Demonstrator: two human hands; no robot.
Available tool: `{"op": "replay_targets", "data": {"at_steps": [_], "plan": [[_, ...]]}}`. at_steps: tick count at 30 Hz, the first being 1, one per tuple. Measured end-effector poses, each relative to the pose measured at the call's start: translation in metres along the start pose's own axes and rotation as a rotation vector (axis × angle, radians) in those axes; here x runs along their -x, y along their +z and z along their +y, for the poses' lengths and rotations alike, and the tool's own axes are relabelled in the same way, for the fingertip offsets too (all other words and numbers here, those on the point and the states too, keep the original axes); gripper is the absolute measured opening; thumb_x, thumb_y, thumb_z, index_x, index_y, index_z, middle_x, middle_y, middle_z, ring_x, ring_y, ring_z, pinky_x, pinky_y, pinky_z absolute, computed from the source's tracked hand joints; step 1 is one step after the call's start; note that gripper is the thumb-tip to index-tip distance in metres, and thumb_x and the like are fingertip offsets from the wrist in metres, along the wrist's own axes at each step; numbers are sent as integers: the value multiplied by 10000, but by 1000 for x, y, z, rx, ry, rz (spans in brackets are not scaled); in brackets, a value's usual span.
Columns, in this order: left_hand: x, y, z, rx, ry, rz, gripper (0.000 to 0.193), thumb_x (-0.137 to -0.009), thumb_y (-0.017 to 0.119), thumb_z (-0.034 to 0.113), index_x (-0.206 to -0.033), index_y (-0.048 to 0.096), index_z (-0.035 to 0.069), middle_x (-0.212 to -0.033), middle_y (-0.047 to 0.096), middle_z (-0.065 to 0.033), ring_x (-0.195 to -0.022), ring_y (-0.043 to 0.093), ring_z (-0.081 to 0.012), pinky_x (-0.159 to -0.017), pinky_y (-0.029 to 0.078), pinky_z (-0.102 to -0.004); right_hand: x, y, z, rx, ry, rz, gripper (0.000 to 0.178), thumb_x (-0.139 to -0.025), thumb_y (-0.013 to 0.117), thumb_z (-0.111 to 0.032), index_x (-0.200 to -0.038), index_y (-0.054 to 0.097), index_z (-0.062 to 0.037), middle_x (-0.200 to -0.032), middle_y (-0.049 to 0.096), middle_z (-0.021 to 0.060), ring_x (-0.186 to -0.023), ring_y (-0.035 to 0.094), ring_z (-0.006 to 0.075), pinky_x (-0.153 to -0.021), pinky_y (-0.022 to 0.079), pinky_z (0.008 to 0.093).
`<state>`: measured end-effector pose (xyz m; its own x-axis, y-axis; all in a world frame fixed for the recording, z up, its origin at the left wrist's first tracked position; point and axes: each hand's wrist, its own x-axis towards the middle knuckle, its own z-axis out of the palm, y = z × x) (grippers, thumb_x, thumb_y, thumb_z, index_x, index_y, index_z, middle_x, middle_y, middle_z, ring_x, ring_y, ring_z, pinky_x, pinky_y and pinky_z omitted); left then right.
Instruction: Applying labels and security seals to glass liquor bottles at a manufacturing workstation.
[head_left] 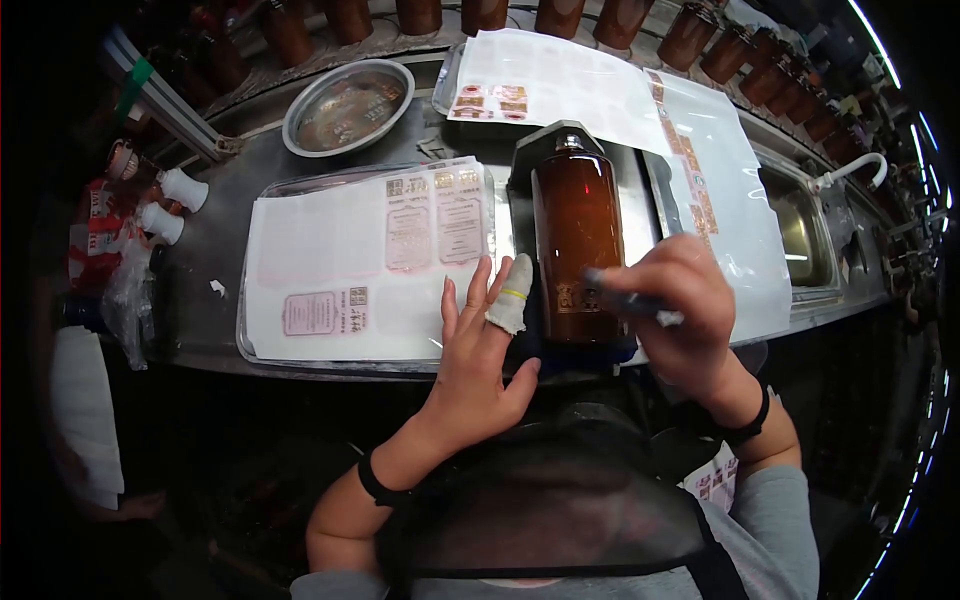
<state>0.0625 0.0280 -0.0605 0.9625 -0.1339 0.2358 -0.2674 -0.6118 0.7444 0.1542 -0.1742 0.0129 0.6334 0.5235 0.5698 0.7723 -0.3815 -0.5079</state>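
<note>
A glossy brown bottle (580,220) lies in a dark cradle (522,165), its neck pointing away from me. Small gold decals (567,298) show on its side at the near end. My right hand (690,310) is closed around a small dark tool (638,305), held over that end; motion blurs it, and its exact kind is unclear. My left hand (475,365) has its fingers spread beside the bottle's left side, holding nothing. One finger wears a whitish finger wrap (512,290) with a yellow band. Left of the bottle is a printed decal sheet (320,235) on a metal tray (243,300).
Behind the tray stands a metal bowl (290,125) with decals in it. More decal sheets (570,85) lie beyond the bottle, one (735,200) to its right. A sink (800,225) with a white faucet (850,170) is far right. Several brown bottles (690,35) line the back.
</note>
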Motion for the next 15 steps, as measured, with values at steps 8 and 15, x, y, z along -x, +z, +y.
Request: {"op": "replay_targets", "data": {"at_steps": [8, 15], "plan": [[-42, 26, 23, -135, 242, 100, 972, -700, 814, 172, -1529, 325, 37, -1583, 270, -263, -1487, 212, -435, -1169, 114, -610, 29, -9, 10, -159, 271, 161, 355, -633, 717, 76, -975, 714, -23, -803, 650, 81, -716, 618, 239, -647, 473, 335], [-39, 32, -1, -80, 239, 180, 949, -693, 848, 267, -1467, 391, -39, -1553, 304, -295, -1440, 314, -440, -1133, 195, -649, 59, -16, 20, -308, 202, 121, 194, -754, 772, 44, -917, 675, 7, -792, 628, 78, -716, 595, 182, -640, 447, 294]]}}
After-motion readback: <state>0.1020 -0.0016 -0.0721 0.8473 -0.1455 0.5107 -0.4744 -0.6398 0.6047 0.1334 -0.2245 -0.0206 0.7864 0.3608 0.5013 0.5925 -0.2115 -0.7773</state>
